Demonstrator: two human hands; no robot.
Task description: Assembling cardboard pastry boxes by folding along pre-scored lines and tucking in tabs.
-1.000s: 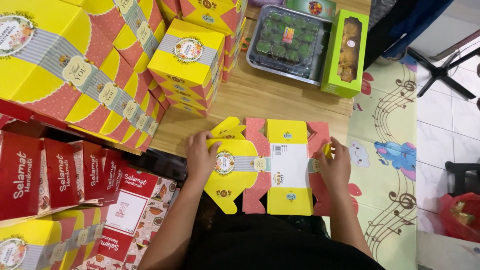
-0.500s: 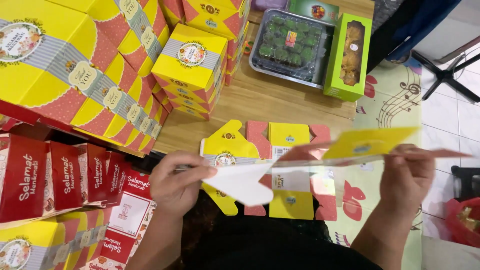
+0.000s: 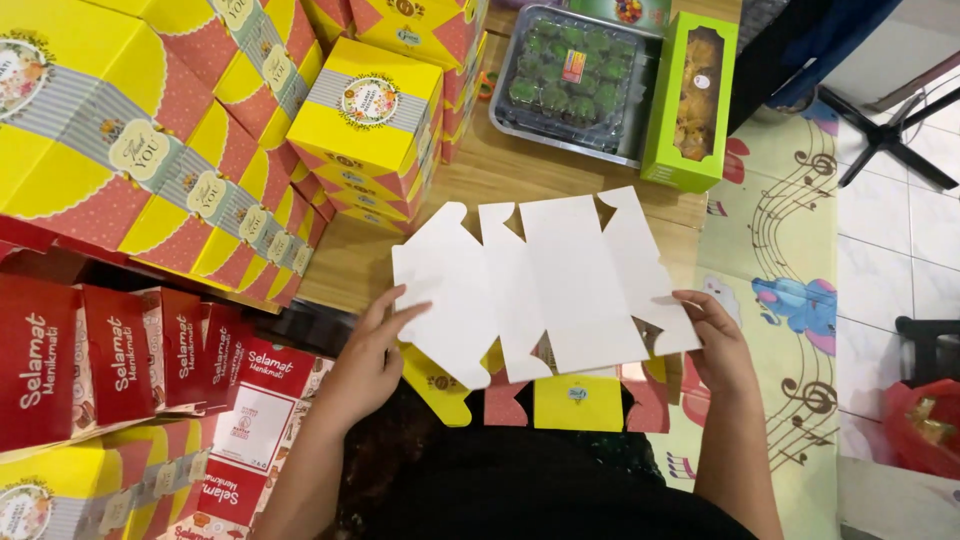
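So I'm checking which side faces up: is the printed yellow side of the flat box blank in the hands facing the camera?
No, the flat box blank shows its plain white side.

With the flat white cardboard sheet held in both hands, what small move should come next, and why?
Probably fold the first side panel up along its crease. The box blank lies open with its white side up, the left hand and right hand hold its opposite edges, and no panel is bent yet.
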